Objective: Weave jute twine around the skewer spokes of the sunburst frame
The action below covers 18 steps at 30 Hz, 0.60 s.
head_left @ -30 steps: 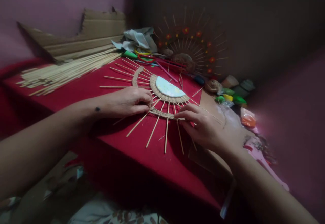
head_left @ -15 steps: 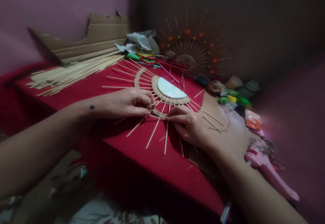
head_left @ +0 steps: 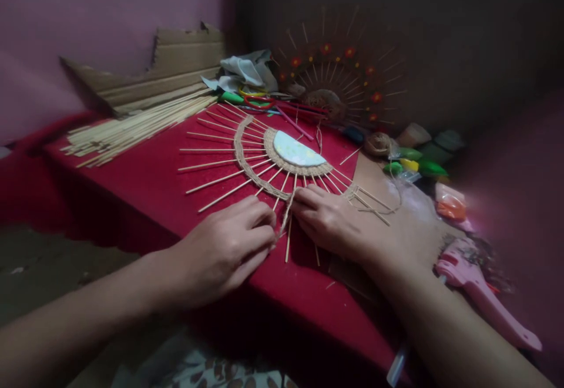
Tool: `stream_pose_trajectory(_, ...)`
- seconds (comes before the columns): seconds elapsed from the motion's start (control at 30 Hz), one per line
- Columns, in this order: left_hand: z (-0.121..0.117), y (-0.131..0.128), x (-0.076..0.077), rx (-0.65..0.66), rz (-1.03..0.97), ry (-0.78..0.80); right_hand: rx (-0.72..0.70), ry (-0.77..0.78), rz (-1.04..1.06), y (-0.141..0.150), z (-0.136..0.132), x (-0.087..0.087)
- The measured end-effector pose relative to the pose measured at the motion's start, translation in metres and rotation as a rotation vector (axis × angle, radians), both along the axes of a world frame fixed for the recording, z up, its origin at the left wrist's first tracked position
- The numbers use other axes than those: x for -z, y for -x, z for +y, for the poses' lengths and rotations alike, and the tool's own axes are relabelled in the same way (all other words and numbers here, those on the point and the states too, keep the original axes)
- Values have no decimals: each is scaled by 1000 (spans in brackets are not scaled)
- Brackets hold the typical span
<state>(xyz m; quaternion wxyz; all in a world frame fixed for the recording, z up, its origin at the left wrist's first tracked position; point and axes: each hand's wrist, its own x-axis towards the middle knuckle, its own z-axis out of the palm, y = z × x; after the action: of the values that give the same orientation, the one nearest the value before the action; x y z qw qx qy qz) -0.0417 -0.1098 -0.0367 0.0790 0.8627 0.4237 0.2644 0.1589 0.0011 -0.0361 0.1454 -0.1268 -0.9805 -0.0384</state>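
A half-round craft piece with a pale blue centre point(head_left: 296, 149) lies on the red cloth, its thin wooden sticks point(head_left: 214, 169) fanning outward. Twine is woven round the centre, and a second woven twine band point(head_left: 247, 164) crosses the sticks farther out. My left hand point(head_left: 233, 246) is closed, pinching a length of twine point(head_left: 286, 215) in front of that band. My right hand point(head_left: 324, 218) has its fingers closed at the band where the twine leaves it; the fingertips cover the spot, so whether they grip twine or a stick is hidden.
Loose wooden sticks point(head_left: 145, 127) and torn cardboard point(head_left: 163, 74) lie at the back left. Scissors point(head_left: 259, 101) rest behind the piece. A twine ball point(head_left: 379, 144) and a pink glue gun point(head_left: 480, 288) sit at the right. A similar fan with red flowers point(head_left: 326, 49) stands behind.
My left hand has moved from the band toward the table's front edge, drawing twine out. More of the woven band shows now. My right hand stays close to the band.
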Motion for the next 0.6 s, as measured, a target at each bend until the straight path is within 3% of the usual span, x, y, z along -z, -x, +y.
stream_pose_trajectory(0.13, -6, 3, 6, -89, -25, -45, -32, -34, 3, -1, -3, 0)
stream_pose_trajectory(0.43, 1, 7, 2, -280, -140, -14, -85, -122, 46, -5, -2, 0)
stream_pose_trajectory(0.6, 6, 7, 3, -269, -91, -37, -91, -129, 6, -4, -3, -2)
